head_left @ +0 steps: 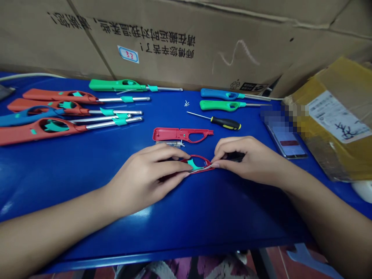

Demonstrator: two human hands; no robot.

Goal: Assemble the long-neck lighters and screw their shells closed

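My left hand (145, 178) is closed over a red lighter casing half (200, 170), hiding most of its handle. A turquoise trigger (192, 164) sits inside the casing's loop. Along the lower edge runs a thin whitish wire (207, 167), its right end pinched between my right hand's (247, 159) thumb and forefinger at the casing's tip. Whether those fingers also grip the casing, I cannot tell. Just beyond my hands lies the other red casing half (183, 135), hollow side up. A small clear fuel tank (170, 143) rests beside it, partly behind my left hand.
Several long-necked lighters (49, 126) lie at the left and back. A blue lighter (222, 93) and a green lighter (217, 105) lie back right, near a screwdriver (223, 122) and small white pieces (186, 103). A phone (286, 135) and taped carton (328, 155) stand right; a large cardboard box (174, 73) backs the table.
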